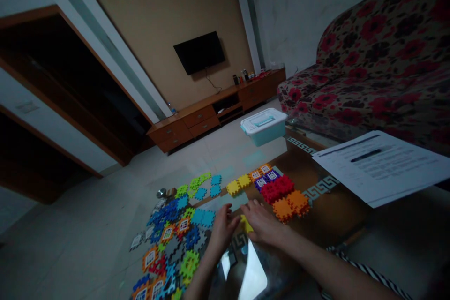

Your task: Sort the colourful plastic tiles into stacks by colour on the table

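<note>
Fingers of the right hand [263, 221] rest on a small yellow plastic tile [246, 224]. From my station I can't tell whether they grip it or only press on it. Your read?

— Same. The tile sits half hidden under them, over the near part of the glass-topped desk [328, 218]. And the left hand [223, 230]?

— Open, fingers loosely curled, nothing visible in them. It sits just beside the right hand, close to a pair of blue tiles [203, 218].

— What lies around them?

— Ahead are a yellow pair [238, 184], a red block of tiles [276, 188] and an orange block [291, 205]. Printed sheets [378, 168] lie further right. To the left is a wide spread of mixed interlocking tiles [172, 248]; I can't tell whether it lies on the desk or the floor.

— Handling note?

— My judgement: line up the tile's notches with its neighbour before pressing, push evenly with the fingertips, and steady the neighbour with the other hand, since pieces may slide on glass.
</note>
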`<state>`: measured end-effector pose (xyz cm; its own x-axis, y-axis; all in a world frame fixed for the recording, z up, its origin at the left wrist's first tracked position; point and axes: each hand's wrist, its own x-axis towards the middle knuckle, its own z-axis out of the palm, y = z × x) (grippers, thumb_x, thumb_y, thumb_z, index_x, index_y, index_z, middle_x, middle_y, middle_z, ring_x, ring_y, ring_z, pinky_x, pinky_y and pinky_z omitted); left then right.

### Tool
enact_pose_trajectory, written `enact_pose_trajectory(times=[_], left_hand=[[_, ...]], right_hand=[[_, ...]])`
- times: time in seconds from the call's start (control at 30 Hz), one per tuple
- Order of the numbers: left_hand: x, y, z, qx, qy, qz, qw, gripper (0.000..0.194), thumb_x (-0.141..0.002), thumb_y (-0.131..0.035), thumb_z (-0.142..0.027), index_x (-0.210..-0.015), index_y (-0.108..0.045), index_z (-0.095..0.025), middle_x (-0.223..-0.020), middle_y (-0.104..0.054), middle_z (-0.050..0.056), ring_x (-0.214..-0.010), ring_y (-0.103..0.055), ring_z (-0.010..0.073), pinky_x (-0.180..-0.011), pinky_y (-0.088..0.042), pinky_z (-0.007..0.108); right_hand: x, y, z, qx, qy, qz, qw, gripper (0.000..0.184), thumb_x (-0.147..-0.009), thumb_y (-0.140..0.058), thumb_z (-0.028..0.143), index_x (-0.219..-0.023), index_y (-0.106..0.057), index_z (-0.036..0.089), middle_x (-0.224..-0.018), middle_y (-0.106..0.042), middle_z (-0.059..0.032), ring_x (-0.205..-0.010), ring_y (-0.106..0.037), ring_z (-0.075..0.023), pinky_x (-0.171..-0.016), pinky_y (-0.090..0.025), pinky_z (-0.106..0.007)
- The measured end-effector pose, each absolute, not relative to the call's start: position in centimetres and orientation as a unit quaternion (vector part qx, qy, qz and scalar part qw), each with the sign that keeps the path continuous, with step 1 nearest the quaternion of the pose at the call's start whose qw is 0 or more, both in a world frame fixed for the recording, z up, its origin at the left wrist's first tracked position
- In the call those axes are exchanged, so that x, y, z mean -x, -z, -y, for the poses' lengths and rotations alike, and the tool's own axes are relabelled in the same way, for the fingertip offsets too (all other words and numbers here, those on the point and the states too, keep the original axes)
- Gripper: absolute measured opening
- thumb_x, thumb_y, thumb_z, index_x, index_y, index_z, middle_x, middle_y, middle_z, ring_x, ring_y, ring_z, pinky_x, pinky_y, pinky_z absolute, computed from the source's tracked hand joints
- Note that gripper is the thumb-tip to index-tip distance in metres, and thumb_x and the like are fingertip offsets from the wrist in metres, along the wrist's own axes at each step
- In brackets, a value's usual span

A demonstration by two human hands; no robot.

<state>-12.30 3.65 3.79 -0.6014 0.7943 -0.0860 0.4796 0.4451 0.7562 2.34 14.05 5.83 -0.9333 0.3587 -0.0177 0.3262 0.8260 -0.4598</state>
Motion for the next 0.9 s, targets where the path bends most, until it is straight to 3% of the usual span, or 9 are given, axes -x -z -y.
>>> enact_pose_trajectory(times=[0.13, 0.3, 0.4, 0.53, 0.63, 0.77, 0.9], left_hand=[[10.8, -1.8, -1.8, -0.252, -0.521, -0.717, 0.388, 0.050, -0.061, -0.075, -0.034, -0.104, -0.057, -0.015, -0.077, -0.063, 0.001, -0.066, -0.060, 0.0151, -0.061, -0.046, 0.027], [9.0, -1.4, -1.2, -0.188, -0.610, -0.674, 0.371, 0.042, -0.052, -0.080, -0.027, -0.086, -0.057, -0.017, -0.059, -0.055, -0.007, -0.051, -0.050, 0.0089, -0.050, -0.036, 0.021], [7.9, -2.1, -1.0, -0.182, -0.641, -0.649, 0.366, 0.046, -0.052, -0.080, -0.025, -0.092, -0.057, -0.018, -0.067, -0.061, -0.004, -0.060, -0.057, 0.0115, -0.055, -0.041, 0.022], [7.3, -2.9, -0.4, -0.146, -0.663, -0.633, 0.372, 0.056, -0.056, -0.079, -0.029, -0.105, -0.055, -0.020, -0.087, -0.066, 0.001, -0.074, -0.063, 0.0146, -0.067, -0.047, 0.026], [7.2, -2.7, 0.5, -0.117, -0.625, -0.669, 0.385, 0.048, -0.056, -0.077, -0.029, -0.099, -0.056, -0.021, -0.094, -0.064, 0.002, -0.079, -0.061, 0.0151, -0.069, -0.046, 0.027], [6.1, -2.7, 2.1, -0.211, -0.549, -0.695, 0.415, 0.030, -0.062, -0.068, -0.021, -0.091, -0.059, -0.021, -0.089, -0.062, 0.002, -0.082, -0.058, 0.0165, -0.076, -0.045, 0.029], [4.4, -4.2, 3.5, -0.306, -0.473, -0.728, 0.390, 0.033, -0.066, -0.062, -0.016, -0.098, -0.061, -0.023, -0.098, -0.062, 0.003, -0.091, -0.057, 0.0201, -0.083, -0.044, 0.033]], right_hand=[[-2.0, -5.7, -13.1, 0.138, -0.273, 0.950, 0.068, 0.050, -0.074, -0.070, 0.021, -0.122, -0.057, 0.015, -0.118, -0.059, -0.0163, -0.112, -0.051, -0.0332, -0.093, -0.044, -0.044], [-2.8, -6.0, -11.5, 0.087, -0.292, 0.950, 0.071, 0.060, -0.073, -0.067, 0.011, -0.130, -0.054, 0.023, -0.122, -0.056, -0.0111, -0.115, -0.050, -0.0298, -0.097, -0.041, -0.041], [-3.1, -6.1, -11.8, 0.073, -0.295, 0.950, 0.078, 0.061, -0.073, -0.061, 0.004, -0.131, -0.053, 0.023, -0.122, -0.055, -0.0096, -0.115, -0.050, -0.0268, -0.097, -0.041, -0.039], [-1.7, -6.5, -15.5, 0.083, -0.252, 0.961, 0.082, 0.051, -0.074, -0.064, 0.012, -0.124, -0.056, 0.017, -0.121, -0.054, -0.0125, -0.116, -0.047, -0.0277, -0.098, -0.040, -0.038], [0.5, -7.2, -20.0, 0.117, -0.189, 0.972, 0.080, 0.049, -0.074, -0.065, 0.013, -0.123, -0.056, 0.015, -0.123, -0.053, -0.0138, -0.116, -0.045, -0.0278, -0.100, -0.037, -0.039], [3.6, -8.1, -24.0, 0.132, -0.110, 0.985, 0.003, 0.041, -0.074, -0.063, 0.010, -0.115, -0.061, 0.015, -0.120, -0.057, -0.0129, -0.113, -0.049, -0.0255, -0.096, -0.038, -0.033], [5.4, -7.5, -24.9, 0.120, -0.087, 0.988, -0.032, 0.036, -0.075, -0.061, 0.009, -0.111, -0.065, 0.013, -0.118, -0.061, -0.0143, -0.106, -0.054, -0.0250, -0.091, -0.040, -0.031]])
